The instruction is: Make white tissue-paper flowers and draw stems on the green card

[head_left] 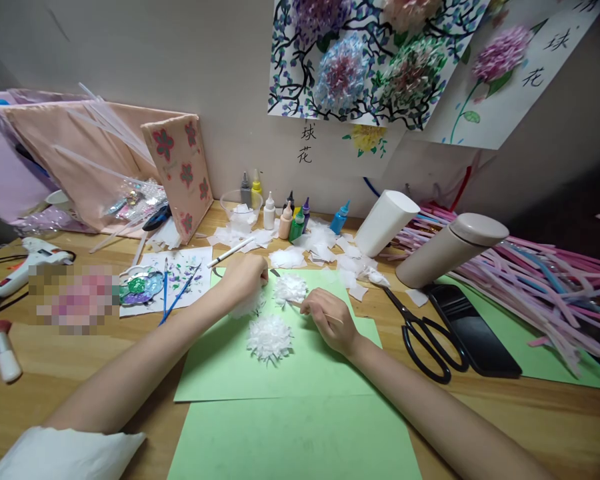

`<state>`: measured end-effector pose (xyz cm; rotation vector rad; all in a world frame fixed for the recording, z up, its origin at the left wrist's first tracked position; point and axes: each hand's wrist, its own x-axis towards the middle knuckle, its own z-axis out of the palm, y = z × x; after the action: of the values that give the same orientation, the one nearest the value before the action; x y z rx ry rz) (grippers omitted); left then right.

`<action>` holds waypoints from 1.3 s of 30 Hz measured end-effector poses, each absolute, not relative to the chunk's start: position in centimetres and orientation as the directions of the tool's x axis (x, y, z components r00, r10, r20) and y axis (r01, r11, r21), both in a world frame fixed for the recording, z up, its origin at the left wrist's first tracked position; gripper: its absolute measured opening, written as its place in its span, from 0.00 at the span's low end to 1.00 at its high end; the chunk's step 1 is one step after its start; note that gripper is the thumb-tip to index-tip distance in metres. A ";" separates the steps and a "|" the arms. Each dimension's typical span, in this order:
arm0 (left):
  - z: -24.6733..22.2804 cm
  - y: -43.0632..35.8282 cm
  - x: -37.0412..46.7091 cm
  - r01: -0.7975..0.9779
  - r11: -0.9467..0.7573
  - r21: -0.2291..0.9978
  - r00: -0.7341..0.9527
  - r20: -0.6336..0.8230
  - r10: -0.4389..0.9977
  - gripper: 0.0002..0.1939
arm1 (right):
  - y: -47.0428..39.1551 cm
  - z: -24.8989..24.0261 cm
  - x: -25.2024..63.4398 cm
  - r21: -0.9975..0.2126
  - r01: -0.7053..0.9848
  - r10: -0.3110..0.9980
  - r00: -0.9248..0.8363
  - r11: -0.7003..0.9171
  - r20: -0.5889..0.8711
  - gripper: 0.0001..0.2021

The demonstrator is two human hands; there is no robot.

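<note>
Three fluffy white paper flowers lie on a light green sheet [220,373]. My left hand [245,277] is closed, its fingers bent down beside the left paper flower [247,305], which it partly covers. Whatever those fingers grip is hidden. My right hand [330,321] has curled fingers, with the tips close to the upper paper flower [290,289]; a thin pale stick seems to run through them. Between the forearms, the front paper flower [270,339] sits untouched.
Black scissors [425,333] and a phone [475,330] lie at right, near a tilted-looking bottle [453,250] and fuzzy stems [545,280]. White paper squares [320,243] and paint bottles [297,227] are behind. Brushes [180,293] and a glue gun [30,267] lie left.
</note>
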<state>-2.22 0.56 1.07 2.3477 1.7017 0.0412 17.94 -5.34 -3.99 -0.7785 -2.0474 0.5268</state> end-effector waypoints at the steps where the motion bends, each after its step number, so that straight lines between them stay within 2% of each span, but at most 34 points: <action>1: 1.0 0.6 -2.3 0.931 -0.295 0.214 0.324 -0.117 0.939 0.08 | -5.3 -4.0 17.9 -0.612 0.339 0.695 -0.437 0.715 0.571 0.15; 9: 1.0 0.8 -2.3 0.935 -0.277 0.223 0.312 -0.140 0.940 0.10 | -5.4 -3.8 17.2 -0.606 0.403 0.727 -0.411 0.686 0.549 0.16; 16: 1.0 0.7 -2.3 0.933 -0.281 0.227 0.314 -0.130 0.940 0.09 | -5.6 -4.0 17.5 -0.577 0.332 0.666 -0.398 0.746 0.631 0.16; 23: 1.1 0.7 -2.4 0.930 -0.285 0.233 0.319 -0.126 0.939 0.09 | -5.5 -4.0 17.4 -0.575 0.376 0.686 -0.429 0.727 0.587 0.16; 30: 1.3 0.7 -2.2 0.936 -0.276 0.217 0.310 -0.141 0.940 0.09 | -5.6 -3.9 17.4 -0.576 0.350 0.674 -0.415 0.739 0.612 0.16; 35: 1.4 0.6 -2.3 0.933 -0.281 0.226 0.314 -0.127 0.941 0.09 | -5.4 -3.9 17.1 -0.589 0.405 0.714 -0.430 0.699 0.552 0.16; 39: 1.4 0.5 -2.3 0.936 -0.279 0.214 0.308 -0.116 0.944 0.08 | -5.4 -3.8 17.5 -0.624 0.348 0.713 -0.411 0.699 0.568 0.18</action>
<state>-2.26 0.53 1.37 2.3340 1.7172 0.0496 17.52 -5.37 -3.75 -0.8121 -2.0260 0.5233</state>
